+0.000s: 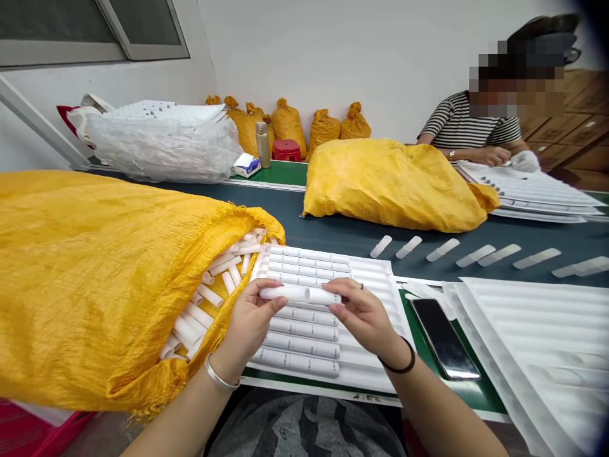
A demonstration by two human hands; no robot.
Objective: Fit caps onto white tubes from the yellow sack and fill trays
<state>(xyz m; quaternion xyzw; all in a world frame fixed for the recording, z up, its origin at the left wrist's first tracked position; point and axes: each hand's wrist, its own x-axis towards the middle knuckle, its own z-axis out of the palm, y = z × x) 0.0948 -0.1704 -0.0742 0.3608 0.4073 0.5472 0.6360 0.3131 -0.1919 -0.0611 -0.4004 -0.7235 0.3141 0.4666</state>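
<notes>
Your left grip is closed around a white tube, pinched between thumb and fingers and lying nearly level. Your right grip pinches a second, shorter-looking white piece in line with it, bearing small dark print at its outer end. The two ends meet or nearly meet between your grips; whether one slides into the other, you cannot tell from here.

Directly below both grips lies a ribbed white tray, with printed white tubes laid side by side in its channels, on the side toward your left grip. Left of that grip, a yellow woven sack gapes open, showing loose white tubes inside.

Just right of your right grip, a black smartphone rests on the green desk, and farther right sit stacked white trays. Beyond the grips, translucent sleeves lie spaced along a dark belt, near a plump yellow sack. Farther off to the right, a co-worker in a striped shirt bends over more trays.
</notes>
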